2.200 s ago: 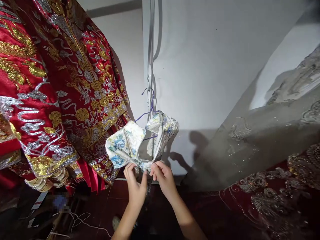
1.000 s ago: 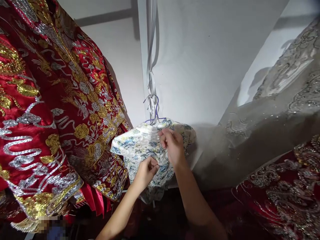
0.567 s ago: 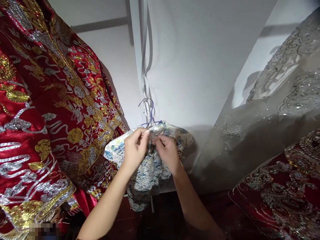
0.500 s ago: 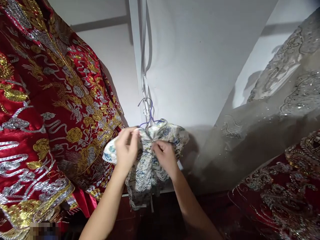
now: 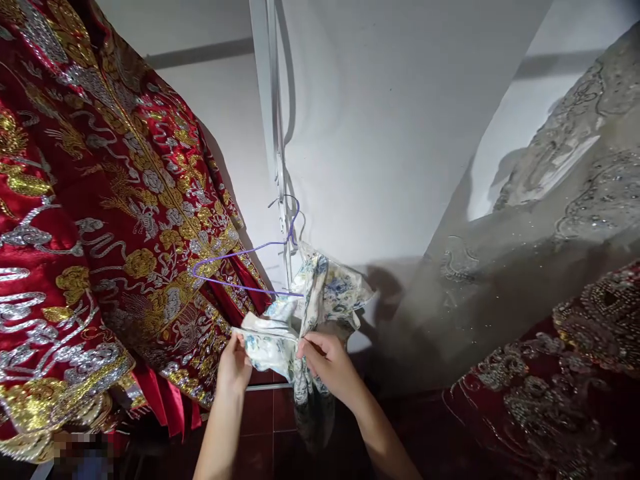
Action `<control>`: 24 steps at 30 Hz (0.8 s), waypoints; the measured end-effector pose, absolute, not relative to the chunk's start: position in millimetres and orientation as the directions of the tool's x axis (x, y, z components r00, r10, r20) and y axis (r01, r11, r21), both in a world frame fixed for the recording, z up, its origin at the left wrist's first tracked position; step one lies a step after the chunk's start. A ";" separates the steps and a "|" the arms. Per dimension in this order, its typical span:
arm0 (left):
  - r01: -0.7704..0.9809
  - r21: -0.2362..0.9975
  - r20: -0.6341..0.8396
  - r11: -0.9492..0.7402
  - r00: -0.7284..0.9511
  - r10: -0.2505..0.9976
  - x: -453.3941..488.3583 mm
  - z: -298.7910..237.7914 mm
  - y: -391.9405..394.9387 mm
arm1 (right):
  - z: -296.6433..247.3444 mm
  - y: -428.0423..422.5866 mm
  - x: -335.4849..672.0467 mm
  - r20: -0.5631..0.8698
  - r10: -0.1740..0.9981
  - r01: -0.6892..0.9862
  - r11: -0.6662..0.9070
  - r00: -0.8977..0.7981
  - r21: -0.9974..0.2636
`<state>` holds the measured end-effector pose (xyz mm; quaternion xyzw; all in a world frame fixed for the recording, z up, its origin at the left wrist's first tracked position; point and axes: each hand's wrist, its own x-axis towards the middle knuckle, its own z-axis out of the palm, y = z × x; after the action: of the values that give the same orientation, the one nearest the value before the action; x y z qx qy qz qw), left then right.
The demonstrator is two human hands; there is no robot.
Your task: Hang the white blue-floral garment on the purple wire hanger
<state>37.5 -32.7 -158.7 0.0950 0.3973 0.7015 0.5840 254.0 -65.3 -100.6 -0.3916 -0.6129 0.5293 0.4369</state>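
At bottom centre, above the floor: left hand (image 5: 234, 363) and right hand (image 5: 327, 363) are each closed in a pinch on the top's (image 5: 325, 293) lower edge. The top looks half on: one arm of the hanger (image 5: 250, 250) is inside it, the left arm bare. Its long axis runs vertical, lower edge down. The hanger lies left-right, its hook on a strap (image 5: 275, 133). A red robe (image 5: 100, 200) hangs beyond.

1. I see a white garment (image 5: 325, 293) with blue floral print, crumpled and drooping low, one side off its hanger (image 5: 235, 255).
2. The thin purple wire hanger hangs tilted, one shoulder bare.
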 end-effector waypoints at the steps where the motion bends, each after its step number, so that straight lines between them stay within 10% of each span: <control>1: -0.752 0.658 -0.359 0.032 -0.276 0.891 46.1 -165.7 -35.9 | -106.9 -67.5 262.0 0.093 0.948 0.020 0.104 -0.304 -0.994; 11: -0.574 0.809 -0.007 -0.126 -0.224 0.975 150.5 -133.7 -63.4 | -116.3 -92.4 343.8 -0.124 0.943 0.418 0.018 -0.308 -0.908; 18: -0.273 0.945 0.214 -0.182 0.093 0.972 163.0 -119.8 -87.6 | -108.1 -94.6 301.0 0.114 0.932 0.089 0.153 -0.345 -0.984; 24: 0.052 0.916 0.399 -0.398 -0.019 0.917 99.2 -97.4 -78.9 | -104.6 -73.8 257.3 0.075 0.888 0.010 0.090 -0.454 -0.996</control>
<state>99.2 -78.9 -97.4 0.5955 0.4066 0.5868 0.3685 257.3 -73.8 -104.6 -0.3558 -0.6312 0.5732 0.3827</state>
